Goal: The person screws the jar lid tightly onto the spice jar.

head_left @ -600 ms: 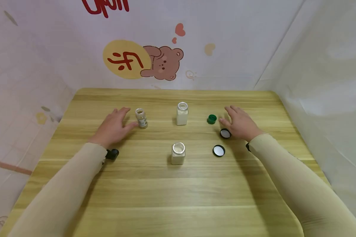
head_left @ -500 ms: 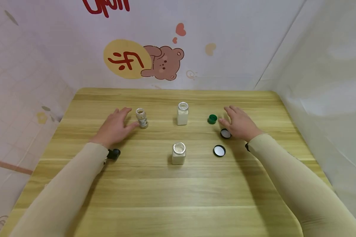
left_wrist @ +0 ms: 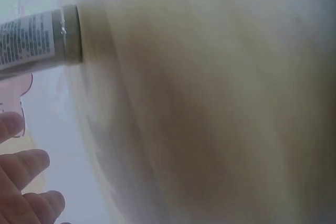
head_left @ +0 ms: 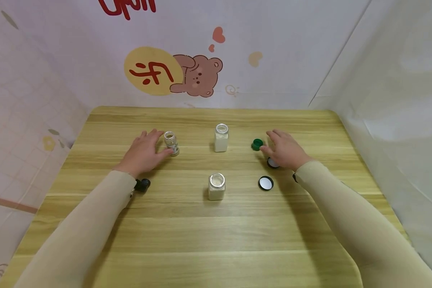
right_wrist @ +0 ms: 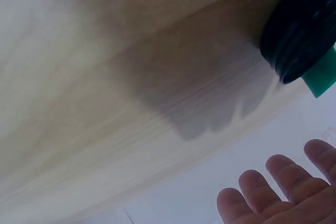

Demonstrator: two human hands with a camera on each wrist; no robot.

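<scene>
My left hand [head_left: 144, 153] is beside a small round glass jar [head_left: 171, 143] that stands uncapped, its thumb reaching to the jar's side and the other fingers spread behind it. In the left wrist view the jar [left_wrist: 31, 40] shows a printed label, apart from the fingertips seen there. My right hand [head_left: 285, 150] hovers with spread fingers by a green cap [head_left: 257, 145], thumb tip at the cap's right edge. Under that hand lies a black lid [head_left: 272, 163], partly covered. The right wrist view shows a black lid [right_wrist: 299, 27] in front of the green cap [right_wrist: 321, 74].
Two square glass jars with pale contents stand uncapped mid-table, one farther back [head_left: 221, 138] and one nearer [head_left: 216, 187]. A second black lid [head_left: 265, 183] lies with its white inside up. Behind the wooden table [head_left: 216, 248] rises a printed white wall covering [head_left: 284, 40].
My left hand has moved right, closer to the small round jar. My right hand has shifted left toward the green cap. The jars and lids stay put.
</scene>
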